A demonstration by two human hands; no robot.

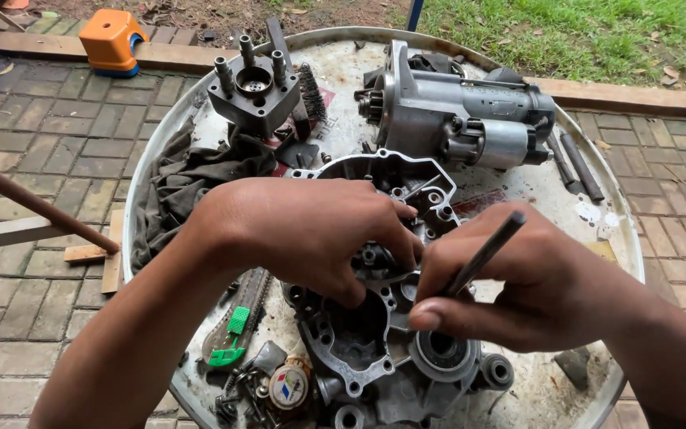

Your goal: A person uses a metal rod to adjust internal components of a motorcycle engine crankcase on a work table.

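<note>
1. Casing, a grey cast engine half, lies in the middle of the round tray, and both hands are bent over its centre.
2. Left hand is curled over the casing's middle, fingertips pressed onto a small part there; what exactly is pinched is hidden by the fingers, so the grip cannot be told beyond that it is narrow.
3. Right hand is closed around a thin dark rod, held like a pen, its lower end hidden behind the thumb near the casing's centre.
4. Slipping is judged likely: should the rod skid off the part, the left fingertips just beside it could be struck or the casing's mating face scratched.
5. Small parts could be lost: loose screws lie near the tray's near rim, and anything freed from the casing could roll among them or off the edge.
6. Tilting is a risk: the casing rests on uneven bosses, so a hard push could rock it against the bearing.
7. Crowding is noted: the starter motor, the studded block and the rag leave little room, and a snagged elbow could shift them.
</note>
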